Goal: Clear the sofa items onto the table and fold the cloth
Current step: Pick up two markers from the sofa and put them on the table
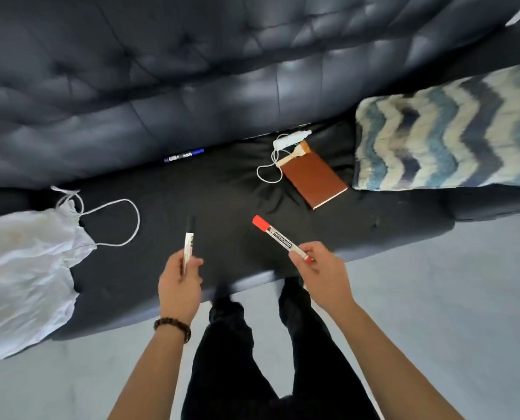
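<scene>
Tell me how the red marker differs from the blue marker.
The red marker is pinched in the right hand, above the seat; the blue marker lies untouched in the crease under the sofa backrest. The red one has red ends, the blue one a blue end. The red one slants diagonally; the blue one runs along the crease. Both are marker pens.

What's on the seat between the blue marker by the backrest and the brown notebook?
Head view: bare black seat runs from the blue marker almost to the brown notebook; only a loop of white cord lies there, beside the notebook.
</scene>
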A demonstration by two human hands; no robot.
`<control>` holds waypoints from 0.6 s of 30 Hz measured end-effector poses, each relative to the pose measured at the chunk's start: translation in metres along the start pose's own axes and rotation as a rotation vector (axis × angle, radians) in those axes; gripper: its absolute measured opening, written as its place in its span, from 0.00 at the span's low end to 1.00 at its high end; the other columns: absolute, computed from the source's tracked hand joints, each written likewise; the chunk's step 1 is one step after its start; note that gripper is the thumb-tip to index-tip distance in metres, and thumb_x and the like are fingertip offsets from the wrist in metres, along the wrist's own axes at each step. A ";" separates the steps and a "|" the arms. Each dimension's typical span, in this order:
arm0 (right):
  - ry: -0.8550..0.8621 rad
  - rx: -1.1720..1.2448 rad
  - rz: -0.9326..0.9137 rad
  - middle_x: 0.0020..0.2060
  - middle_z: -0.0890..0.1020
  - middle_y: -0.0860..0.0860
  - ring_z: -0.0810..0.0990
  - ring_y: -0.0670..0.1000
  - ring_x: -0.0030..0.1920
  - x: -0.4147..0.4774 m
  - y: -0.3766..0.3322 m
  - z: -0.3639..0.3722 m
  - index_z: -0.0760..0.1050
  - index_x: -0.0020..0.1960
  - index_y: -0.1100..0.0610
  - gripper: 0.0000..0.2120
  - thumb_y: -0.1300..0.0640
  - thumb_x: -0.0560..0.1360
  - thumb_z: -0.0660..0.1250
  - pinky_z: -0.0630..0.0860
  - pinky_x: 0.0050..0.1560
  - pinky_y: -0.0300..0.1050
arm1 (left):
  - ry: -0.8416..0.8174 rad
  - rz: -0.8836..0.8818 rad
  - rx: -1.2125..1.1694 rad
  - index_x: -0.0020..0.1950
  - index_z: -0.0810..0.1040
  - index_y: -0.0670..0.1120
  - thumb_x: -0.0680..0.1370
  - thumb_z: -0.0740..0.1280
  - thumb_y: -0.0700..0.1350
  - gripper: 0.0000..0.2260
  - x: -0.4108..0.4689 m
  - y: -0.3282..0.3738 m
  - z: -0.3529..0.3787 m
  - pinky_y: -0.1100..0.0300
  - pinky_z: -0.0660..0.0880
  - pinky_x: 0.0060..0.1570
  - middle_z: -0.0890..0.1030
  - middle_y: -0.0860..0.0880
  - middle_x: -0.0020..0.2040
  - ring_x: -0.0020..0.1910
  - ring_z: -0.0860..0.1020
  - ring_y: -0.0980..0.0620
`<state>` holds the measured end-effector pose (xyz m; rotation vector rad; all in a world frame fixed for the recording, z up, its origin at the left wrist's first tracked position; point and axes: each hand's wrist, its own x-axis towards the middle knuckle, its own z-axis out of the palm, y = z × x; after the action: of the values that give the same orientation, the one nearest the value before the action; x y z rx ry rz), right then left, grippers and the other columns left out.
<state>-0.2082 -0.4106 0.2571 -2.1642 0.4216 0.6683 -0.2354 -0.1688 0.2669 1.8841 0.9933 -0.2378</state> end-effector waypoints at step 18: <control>0.983 0.676 0.134 0.39 0.84 0.50 0.84 0.49 0.43 -0.390 -0.041 -0.038 0.80 0.56 0.42 0.09 0.50 0.77 0.68 0.74 0.42 0.31 | -0.793 0.880 0.134 0.51 0.77 0.54 0.80 0.63 0.44 0.05 -0.204 0.143 -0.126 0.69 0.71 0.31 0.82 0.53 0.41 0.30 0.74 0.58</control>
<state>-0.4892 -0.3876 0.5325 -1.6606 1.1156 -0.4940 -0.2952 -0.2046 0.5369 1.9045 -0.4002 -0.4664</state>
